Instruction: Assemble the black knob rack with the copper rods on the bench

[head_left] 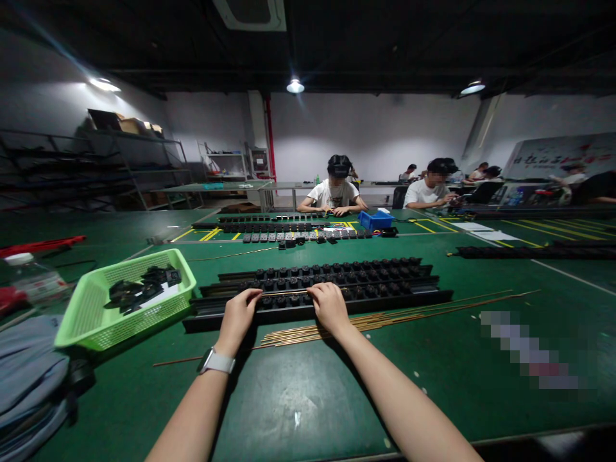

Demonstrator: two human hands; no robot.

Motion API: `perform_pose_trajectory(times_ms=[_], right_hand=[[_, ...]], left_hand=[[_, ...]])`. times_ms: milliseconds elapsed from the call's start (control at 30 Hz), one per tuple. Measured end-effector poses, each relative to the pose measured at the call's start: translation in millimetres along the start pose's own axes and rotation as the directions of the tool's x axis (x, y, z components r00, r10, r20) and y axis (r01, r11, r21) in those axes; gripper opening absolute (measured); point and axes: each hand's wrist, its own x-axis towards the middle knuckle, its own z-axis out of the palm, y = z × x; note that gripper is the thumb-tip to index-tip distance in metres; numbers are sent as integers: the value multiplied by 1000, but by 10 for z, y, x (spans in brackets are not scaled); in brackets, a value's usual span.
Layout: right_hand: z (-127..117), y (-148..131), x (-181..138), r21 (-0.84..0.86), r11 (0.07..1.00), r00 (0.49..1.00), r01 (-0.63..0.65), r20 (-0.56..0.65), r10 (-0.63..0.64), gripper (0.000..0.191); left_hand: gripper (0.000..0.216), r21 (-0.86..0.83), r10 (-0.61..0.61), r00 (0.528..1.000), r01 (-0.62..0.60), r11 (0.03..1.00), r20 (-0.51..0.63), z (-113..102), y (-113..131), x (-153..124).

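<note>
At frame centre, my left grip [239, 316] and right grip [330, 308] pinched a thin rod [286, 293] (level served best); whether it touched the black rail [409, 301], I couldn't tell.

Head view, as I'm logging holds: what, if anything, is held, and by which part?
A thin brass-coloured rod: left grip and right grip pinch it either side of a bare stretch.

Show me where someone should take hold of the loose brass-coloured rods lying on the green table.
I'd grip the brass-coloured rods near the bundle's left end, where most lie close together; toward the right they thin out to a few long ends. Coming from above and the near side seems best, with a pinch: they are slim and lie low, and the black rail stands just behind them.
</note>
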Motion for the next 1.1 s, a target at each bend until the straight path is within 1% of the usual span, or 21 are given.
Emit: perform_pose_trajectory(times_ms=[200, 300, 400, 533, 733, 900, 1100], right_hand=[[-27, -42, -36, -49, 999, 998, -11, 54, 14, 47], [-40, -54, -53, -60, 998, 997, -17, 76, 21, 49], [-38, -49, -74, -65, 997, 997, -29, 70, 33, 51], [-31, -40, -94, -88, 994, 996, -60, 56, 65, 51], [-37, -38, -77, -127, 991, 995, -38, 84, 48, 49], [-32, -23, -67, -144, 989, 994, -27, 101, 42, 48], [7, -3, -67, -143, 989, 996, -23, 87, 36, 51]], left_hand=[[34, -8, -19, 999, 19, 1000, -30, 18, 14, -12], [33, -8, -23, 999, 23, 1000, -44, 33, 6, -14], [32, -10, -18, 999, 17, 1000, -50, 53, -13, -15], [32, -17, 12, 999, -13, 1000, -50, 95, -38, -16], [31, -26, 76, 997, -76, 997, -27, 151, -52, -16], [32, -15, 93, 995, -93, 996, -26, 167, -79, -11], [34, -4, 93, 995, -93, 996, -24, 206, -125, 13]])
